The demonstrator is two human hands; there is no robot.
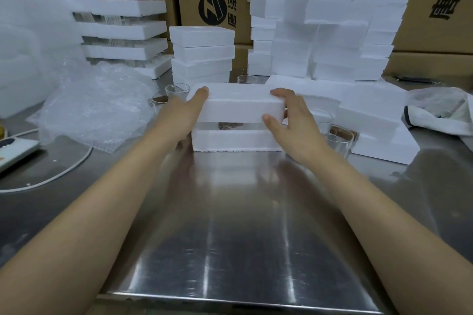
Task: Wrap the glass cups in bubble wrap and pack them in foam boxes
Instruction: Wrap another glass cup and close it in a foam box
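Two hands: one at each end of the foam lid (240, 102), likely so that it comes down level.
Left hand (183, 116): one digit lies straight along the lid's top left corner; the other fingers are hidden, so I cannot tell whether they curl round the end.
Right hand (289, 120): thumb pressed on the front face, fingers hooked over the top right edge, pinching the lid's end between them.
Foam base (235, 140): flat on the steel table (230, 212), directly under the lid with a narrow gap between.
Packed cup (229, 125): only a brownish patch shows in that gap — probably part of a cup seated in the base, though too little shows to be sure.
Step in hand: closing this box, by my reading; the lid's edges look lined up with the base for that.
Waiting: bare glass cups (337, 140) just right of the box, and the bubble wrap heap (97, 105) near on the left — both within reach.
Risk: a tilted lid could bear on the cup.
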